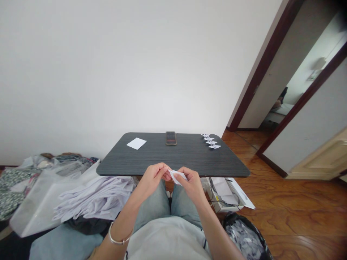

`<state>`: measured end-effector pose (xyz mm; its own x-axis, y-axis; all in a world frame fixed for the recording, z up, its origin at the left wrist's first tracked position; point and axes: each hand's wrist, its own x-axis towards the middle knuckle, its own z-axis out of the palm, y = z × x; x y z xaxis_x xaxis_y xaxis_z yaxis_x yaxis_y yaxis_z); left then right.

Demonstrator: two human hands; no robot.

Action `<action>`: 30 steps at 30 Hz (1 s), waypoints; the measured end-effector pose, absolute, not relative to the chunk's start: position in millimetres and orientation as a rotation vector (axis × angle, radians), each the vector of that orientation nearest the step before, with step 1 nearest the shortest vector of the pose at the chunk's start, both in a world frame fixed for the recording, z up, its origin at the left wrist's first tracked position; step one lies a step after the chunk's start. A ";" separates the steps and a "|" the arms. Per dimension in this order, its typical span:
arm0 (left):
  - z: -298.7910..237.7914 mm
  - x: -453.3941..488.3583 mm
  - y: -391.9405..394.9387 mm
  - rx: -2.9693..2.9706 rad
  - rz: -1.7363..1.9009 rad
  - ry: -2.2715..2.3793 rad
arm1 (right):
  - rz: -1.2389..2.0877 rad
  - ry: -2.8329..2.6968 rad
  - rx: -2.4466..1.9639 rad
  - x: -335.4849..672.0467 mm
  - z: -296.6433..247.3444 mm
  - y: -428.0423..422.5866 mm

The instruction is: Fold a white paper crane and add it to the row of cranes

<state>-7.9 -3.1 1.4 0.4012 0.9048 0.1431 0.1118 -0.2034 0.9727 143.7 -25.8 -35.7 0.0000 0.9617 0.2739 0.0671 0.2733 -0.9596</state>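
Observation:
Just over the front edge of the dark wood-grain table, my left hand and my right hand pinch a small folded piece of white paper between them. Its folds are partly hidden by my fingers. Several small white origami cranes stand in a line at the table's far right corner. A flat white paper sheet lies at the far left, and a phone rests at the far edge. My hands touch none of these.
A silver bangle circles my left wrist. Plastic bags and folded fabric are heaped at left. A black bin of paper scraps stands at lower right, beside a white box with cables. Wooden floor and a doorway lie right.

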 end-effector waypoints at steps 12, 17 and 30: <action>4.2 -12.8 -4.8 1.807 0.885 0.924 | 1.046 -1.367 -1.011 144.4 -37.6 -24.9; 1.5 -12.9 -3.1 1.813 0.891 0.934 | 1.050 -1.368 -1.011 143.9 -38.7 -24.1; -1.4 -13.8 3.5 1.773 0.877 0.886 | 1.033 -1.386 -1.029 143.4 -39.7 -22.8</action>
<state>-13.8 3.5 -1.4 0.4832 0.8570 0.1790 0.1879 -0.3012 0.9349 143.4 -22.8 -39.7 -0.0536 0.9673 0.2480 0.0383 0.2502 -0.9674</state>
